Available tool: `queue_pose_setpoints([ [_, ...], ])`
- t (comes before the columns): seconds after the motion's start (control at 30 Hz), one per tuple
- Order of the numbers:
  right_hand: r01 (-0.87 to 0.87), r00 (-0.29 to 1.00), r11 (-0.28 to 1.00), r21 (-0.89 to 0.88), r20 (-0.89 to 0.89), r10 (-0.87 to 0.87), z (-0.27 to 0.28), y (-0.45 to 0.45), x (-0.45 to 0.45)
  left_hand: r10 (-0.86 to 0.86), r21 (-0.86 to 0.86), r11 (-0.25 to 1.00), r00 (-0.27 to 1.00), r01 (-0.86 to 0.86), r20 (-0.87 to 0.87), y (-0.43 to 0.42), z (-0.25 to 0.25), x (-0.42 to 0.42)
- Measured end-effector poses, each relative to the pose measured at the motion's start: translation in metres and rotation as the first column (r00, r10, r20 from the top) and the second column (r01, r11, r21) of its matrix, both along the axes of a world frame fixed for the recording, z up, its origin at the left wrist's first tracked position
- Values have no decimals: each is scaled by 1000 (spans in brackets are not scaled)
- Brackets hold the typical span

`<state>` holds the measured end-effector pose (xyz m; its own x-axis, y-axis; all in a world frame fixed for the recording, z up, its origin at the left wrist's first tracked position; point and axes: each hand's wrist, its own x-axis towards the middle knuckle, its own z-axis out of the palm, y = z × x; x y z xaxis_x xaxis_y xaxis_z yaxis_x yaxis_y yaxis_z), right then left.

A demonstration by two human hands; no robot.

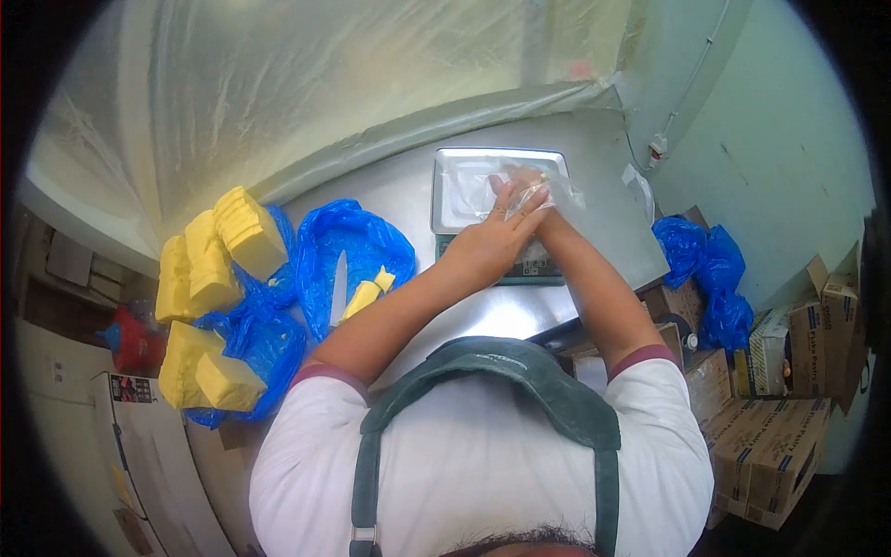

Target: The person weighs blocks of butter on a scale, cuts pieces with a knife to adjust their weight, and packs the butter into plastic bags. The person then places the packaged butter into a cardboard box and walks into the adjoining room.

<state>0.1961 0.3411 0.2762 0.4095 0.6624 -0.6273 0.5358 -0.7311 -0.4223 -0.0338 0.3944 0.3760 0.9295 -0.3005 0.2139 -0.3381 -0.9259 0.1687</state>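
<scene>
My right grip [525, 177] is inside or behind a clear plastic bag [568, 197], over the pan of the scale [453, 210]; the film blurs its fingers, so I cannot tell whether they are spread or pinching. My left grip [488, 245] reaches across it, fingers straight and nearly side by side against the film, probably to steady the bag; whether they pinch it I cannot tell.

The scale sits straight ahead, seemingly so both arms reach it easily. To its left, an opened blue bag [395, 239] bears a knife [340, 286] and small yellow pieces [362, 299], perhaps to keep them off the metal. Large yellow blocks [251, 234] rest farther left on blue plastic.

The surface [594, 148] is shiny grey metal. Clear sheeting [325, 74] hangs along its far side, a pale green wall [789, 121] stands right, and cardboard boxes [766, 455] are stacked near right, below knotted-looking blue bundles [724, 265].
</scene>
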Motion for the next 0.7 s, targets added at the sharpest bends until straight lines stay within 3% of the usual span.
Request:
queue_pose_setpoints([
  [0.03, 46, 816, 957, 285, 542, -200, 4, -14, -42, -14, -16, 1000, 999, 14, 45, -1, -1, 0],
  [0.07, -82, 347, 848, 523, 813, -468, 6, -24, -70, -26, -31, 999, 996, 29, 89, -2, -2, -1],
  [0.1, -83, 350, 849, 522, 813, -466, 4, -27, -73, -23, -33, 999, 996, 26, 86, -2, -3, 0],
  [0.17, -288, 415, 832, 475, 845, -338, 6, -31, -74, 69, -105, 993, 993, -58, 98, 4, -3, 6],
  [0.2, -54, 806, 870, 490, 537, -251, 40, -34, -91, 79, -108, 992, 992, -69, 97, 9, -3, 10],
  [0.23, -66, 809, 872, 485, 537, -238, 38, -32, -97, 136, -62, 989, 987, -131, 87, 16, -4, 14],
  [0.3, 109, 895, 748, 655, 263, -360, 35, -29, -106, 215, -24, 977, 974, -214, 76, 23, -9, 19],
  [0.37, 65, 897, 825, 561, 330, -295, 46, -32, -117, 236, -53, 971, 967, -232, 91, 25, -15, 19],
  [0.43, 151, 784, 784, 602, 411, -466, 27, -33, -110, 243, -93, 968, 966, -235, 89, 18, -12, 18],
  [0.5, 301, 639, 834, 462, 552, -536, 19, -21, -84, 271, -120, 958, 959, -261, 79, 10, -10, 16],
  [0.57, 252, 460, 930, 266, 813, -357, 46, -21, -99, 215, -98, 974, 972, -206, 94, 6, -10, 20],
  [0.63, 124, 808, 736, 665, 363, -463, 29, -27, -88, 254, -113, 963, 963, -243, 92, 7, -9, 25],
  [0.67, 105, 826, 738, 666, 355, -438, 18, -23, -85, 247, -130, 964, 963, -233, 103, 10, -9, 28],
  [0.7, -29, 772, 734, 678, 482, -415, 14, -19, -87, 271, -126, 958, 958, -258, 96, 13, -10, 32],
])
